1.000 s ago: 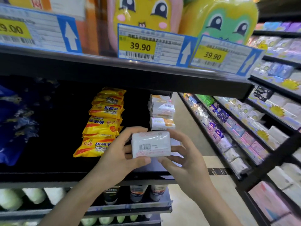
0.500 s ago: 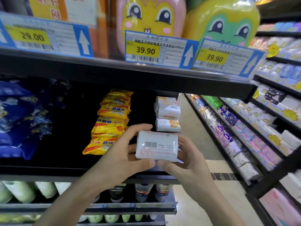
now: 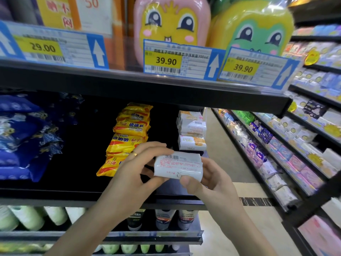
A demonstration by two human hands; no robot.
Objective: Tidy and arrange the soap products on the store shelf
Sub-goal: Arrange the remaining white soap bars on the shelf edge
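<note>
A white wrapped soap bar (image 3: 178,166) with a barcode and red print is held between both hands in front of the black shelf (image 3: 55,193). My left hand (image 3: 137,170) grips its left end, a ring on one finger. My right hand (image 3: 208,179) holds its right end, thumb on the lower front edge. Behind it, a stack of white soap boxes (image 3: 191,131) stands at the shelf's right end. Left of that stack sits a pile of yellow sulfur soap packs (image 3: 128,136).
Blue packets (image 3: 24,137) fill the shelf's left part, with dark bare shelf between them and the yellow packs. Price tags (image 3: 177,60) line the upper shelf edge under cartoon bottles (image 3: 170,21). Tubes (image 3: 162,218) stand below. An aisle of packaged goods (image 3: 280,154) runs to the right.
The soap bar has tilted, its printed back face now turned more upward, and both hands shifted slightly right with it. The view has moved closer to the shelf.
</note>
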